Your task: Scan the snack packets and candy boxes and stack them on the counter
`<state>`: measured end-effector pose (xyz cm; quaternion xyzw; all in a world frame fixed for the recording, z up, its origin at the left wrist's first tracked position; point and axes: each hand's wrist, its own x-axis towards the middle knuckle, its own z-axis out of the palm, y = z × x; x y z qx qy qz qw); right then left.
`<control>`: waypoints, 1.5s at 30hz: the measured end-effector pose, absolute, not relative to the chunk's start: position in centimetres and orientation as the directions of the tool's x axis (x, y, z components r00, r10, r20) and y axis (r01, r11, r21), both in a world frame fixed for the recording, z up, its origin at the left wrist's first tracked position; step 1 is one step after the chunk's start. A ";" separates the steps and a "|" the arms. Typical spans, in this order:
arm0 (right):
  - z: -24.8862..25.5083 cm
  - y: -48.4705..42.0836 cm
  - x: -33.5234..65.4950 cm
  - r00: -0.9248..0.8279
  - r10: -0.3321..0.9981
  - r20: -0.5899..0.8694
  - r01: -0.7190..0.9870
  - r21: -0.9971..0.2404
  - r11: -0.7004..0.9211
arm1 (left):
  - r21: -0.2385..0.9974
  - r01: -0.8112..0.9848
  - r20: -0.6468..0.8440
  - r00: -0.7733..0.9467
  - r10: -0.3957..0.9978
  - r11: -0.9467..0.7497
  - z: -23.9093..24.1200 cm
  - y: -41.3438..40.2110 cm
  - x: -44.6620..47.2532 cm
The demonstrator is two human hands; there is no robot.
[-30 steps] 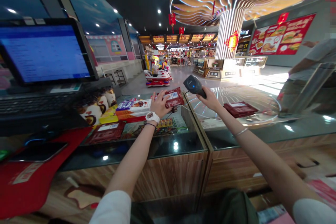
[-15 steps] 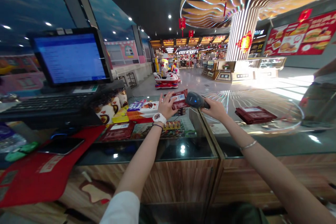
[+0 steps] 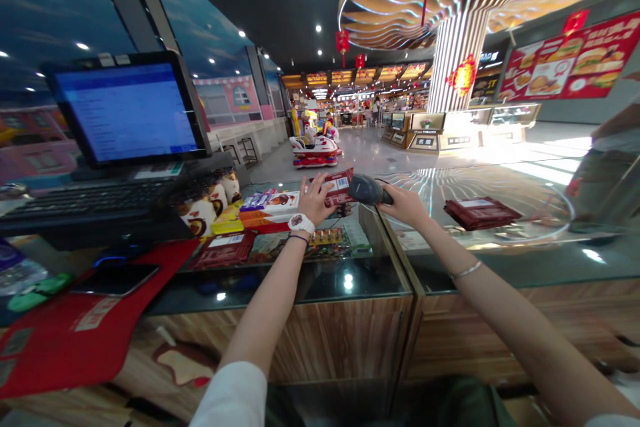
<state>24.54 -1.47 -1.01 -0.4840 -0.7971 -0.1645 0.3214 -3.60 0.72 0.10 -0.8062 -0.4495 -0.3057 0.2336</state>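
Observation:
My left hand (image 3: 315, 201), with a white watch at the wrist, is closed on a dark red packet (image 3: 339, 188) whose white barcode label faces me. Around the handle of a dark barcode scanner (image 3: 365, 189) my right hand (image 3: 404, 205) is wrapped. The scanner's head is close beside the packet's right end; I cannot tell whether they touch. More dark red packets (image 3: 227, 248) lie on the glass counter left of my left wrist. Another stack of red packets (image 3: 481, 212) rests on the counter to the right.
A monitor (image 3: 133, 110) and keyboard (image 3: 107, 200) stand at the left, with a phone (image 3: 117, 279) on a red mat (image 3: 100, 340). Boxed snacks (image 3: 273, 210) sit behind my left wrist. Across the counter at far right stands a person (image 3: 613, 167).
The blue light on the scanner's head no longer shows. Both hands keep their holds, and the whole view has shifted slightly.

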 end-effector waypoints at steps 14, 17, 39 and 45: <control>-0.8 -1.1 25.1 -0.385 0.615 0.688 0.785 -0.106 0.611 | -0.102 0.863 0.729 0.404 0.553 -0.495 0.0 1.0 -3.6; -1.0 -0.1 25.8 -0.454 0.569 0.685 0.707 -0.112 0.699 | -0.089 0.860 0.729 0.400 0.556 -0.502 0.0 1.0 -3.5; -4.9 5.7 31.9 -0.617 0.716 0.326 0.616 -0.365 0.698 | -0.061 0.856 0.719 0.394 0.572 -0.513 0.1 0.7 -2.8; -4.6 5.2 31.7 -0.658 0.690 0.302 0.566 -0.407 0.717 | -0.086 0.852 0.718 0.412 0.561 -0.516 -0.1 0.9 -2.8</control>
